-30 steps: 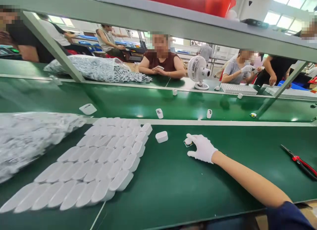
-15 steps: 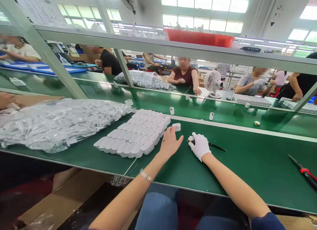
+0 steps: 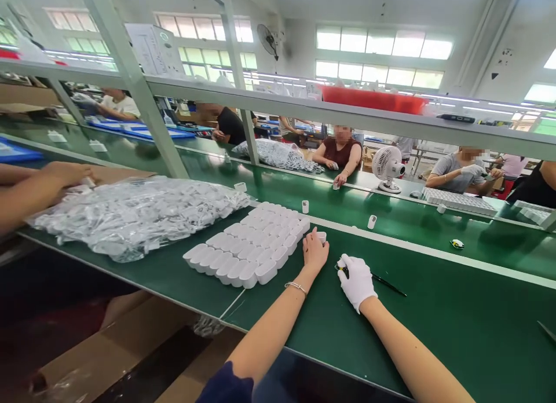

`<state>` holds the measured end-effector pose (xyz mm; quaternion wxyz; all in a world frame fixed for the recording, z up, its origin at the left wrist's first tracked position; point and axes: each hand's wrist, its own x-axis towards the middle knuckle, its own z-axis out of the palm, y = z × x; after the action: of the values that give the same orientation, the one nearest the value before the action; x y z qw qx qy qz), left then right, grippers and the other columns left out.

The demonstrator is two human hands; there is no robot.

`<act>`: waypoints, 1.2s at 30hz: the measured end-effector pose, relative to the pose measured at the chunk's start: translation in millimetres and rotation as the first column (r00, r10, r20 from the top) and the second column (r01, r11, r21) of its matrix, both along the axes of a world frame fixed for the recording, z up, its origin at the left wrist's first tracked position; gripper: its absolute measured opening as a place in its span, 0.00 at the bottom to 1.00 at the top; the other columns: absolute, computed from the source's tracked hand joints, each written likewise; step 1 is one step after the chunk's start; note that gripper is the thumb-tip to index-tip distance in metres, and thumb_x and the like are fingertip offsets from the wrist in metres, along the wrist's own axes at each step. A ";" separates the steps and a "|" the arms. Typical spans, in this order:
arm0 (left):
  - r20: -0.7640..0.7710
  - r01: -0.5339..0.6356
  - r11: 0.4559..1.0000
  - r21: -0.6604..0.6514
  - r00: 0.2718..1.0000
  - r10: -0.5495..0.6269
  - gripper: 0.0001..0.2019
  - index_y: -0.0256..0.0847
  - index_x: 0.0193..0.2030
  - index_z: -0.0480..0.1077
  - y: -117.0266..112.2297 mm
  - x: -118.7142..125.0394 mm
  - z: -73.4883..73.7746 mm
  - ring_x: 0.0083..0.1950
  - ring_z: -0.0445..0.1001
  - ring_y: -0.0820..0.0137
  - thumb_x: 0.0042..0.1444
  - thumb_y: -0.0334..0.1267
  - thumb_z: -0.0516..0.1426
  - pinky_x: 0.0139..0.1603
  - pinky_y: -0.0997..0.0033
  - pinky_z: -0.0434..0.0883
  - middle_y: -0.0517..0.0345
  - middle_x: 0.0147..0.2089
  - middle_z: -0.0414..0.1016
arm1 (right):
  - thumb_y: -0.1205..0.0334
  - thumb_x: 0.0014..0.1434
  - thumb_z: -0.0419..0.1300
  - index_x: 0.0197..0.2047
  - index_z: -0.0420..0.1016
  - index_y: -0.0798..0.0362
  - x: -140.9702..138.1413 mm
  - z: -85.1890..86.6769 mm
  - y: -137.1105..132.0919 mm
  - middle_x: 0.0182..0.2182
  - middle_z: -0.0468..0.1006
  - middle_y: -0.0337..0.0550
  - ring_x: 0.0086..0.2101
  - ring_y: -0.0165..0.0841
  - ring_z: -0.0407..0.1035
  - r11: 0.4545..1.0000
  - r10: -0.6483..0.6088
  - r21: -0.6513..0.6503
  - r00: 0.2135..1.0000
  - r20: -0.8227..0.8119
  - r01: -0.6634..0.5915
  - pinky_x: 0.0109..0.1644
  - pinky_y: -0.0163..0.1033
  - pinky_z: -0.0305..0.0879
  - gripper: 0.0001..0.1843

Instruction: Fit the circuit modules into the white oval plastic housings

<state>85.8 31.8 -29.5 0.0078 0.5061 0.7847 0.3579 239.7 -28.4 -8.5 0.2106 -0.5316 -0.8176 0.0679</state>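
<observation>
The left hand (image 3: pixel 315 251), bare, is holding a loose white casing (image 3: pixel 322 235) at the upper right corner of the block of white casings (image 3: pixel 243 244), its fingers bending round the near side and the thumb lying opposite — a grip that is seemingly leaving the far end uncovered and keeping the piece from sliding. The right hand (image 3: pixel 358 281), in a white glove, is resting on the green table (image 3: pixel 456 333) just beside it, thumb and fingertips pinching together over a small circuit piece (image 3: pixel 339 268); the glove is probably sparing the part from bare skin. A thin dark tool (image 3: pixel 392 286) is sticking out past that hand, and whether the palm is trapping it or it is simply lying there, I cannot tell. The casings in the block are standing side by side in slanting rows, likely so that they are steadying one another and staying near the left hand. A clear bag (image 3: pixel 143 215) of pale pieces is lying farther left, where a co-worker's hand (image 3: pixel 65 174) is hanging near its end. Beyond the white edge strip (image 3: pixel 434 251), an open casing (image 3: pixel 305 206) and a second one (image 3: pixel 372 222) are sitting well apart on the green belt (image 3: pixel 339 211) — presumably spaced for easy picking — with another circuit piece (image 3: pixel 456 244) lying farther right.
</observation>
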 end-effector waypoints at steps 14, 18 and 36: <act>0.014 0.050 0.997 -0.061 0.999 -0.049 0.27 0.35 0.63 0.52 3.4 2.0 5.7 0.57 0.61 0.53 0.57 0.36 0.51 0.55 0.54 0.59 0.41 0.54 0.67 | 0.63 0.49 0.61 0.53 0.69 0.54 0.6 -15.9 7.0 0.42 0.76 0.47 0.44 0.40 0.68 0.994 -0.102 0.007 0.971 -0.218 0.106 0.49 0.42 0.63 0.26; 0.015 0.077 0.994 -0.073 0.997 -0.076 0.27 0.36 0.63 0.51 2.1 2.9 10.2 0.58 0.59 0.52 0.57 0.37 0.51 0.56 0.53 0.58 0.42 0.55 0.66 | 0.65 0.48 0.61 0.45 0.73 0.49 2.1 -13.2 5.2 0.39 0.77 0.43 0.42 0.38 0.68 0.997 -0.057 0.031 0.968 -0.244 0.067 0.47 0.42 0.64 0.18; 0.101 0.052 0.999 0.008 0.993 -0.052 0.25 0.38 0.60 0.57 -12.5 10.7 17.5 0.49 0.62 0.61 0.55 0.34 0.52 0.48 0.62 0.61 0.46 0.49 0.69 | 0.45 0.47 0.59 0.47 0.75 0.50 32.7 -31.7 29.3 0.37 0.78 0.56 0.34 0.44 0.71 0.995 0.057 0.091 0.993 -0.102 -0.048 0.39 0.49 0.66 0.26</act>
<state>96.6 19.3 -12.0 0.0556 0.5076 0.7688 0.3849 272.4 0.9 -40.2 0.2746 -0.4957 -0.8214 0.0650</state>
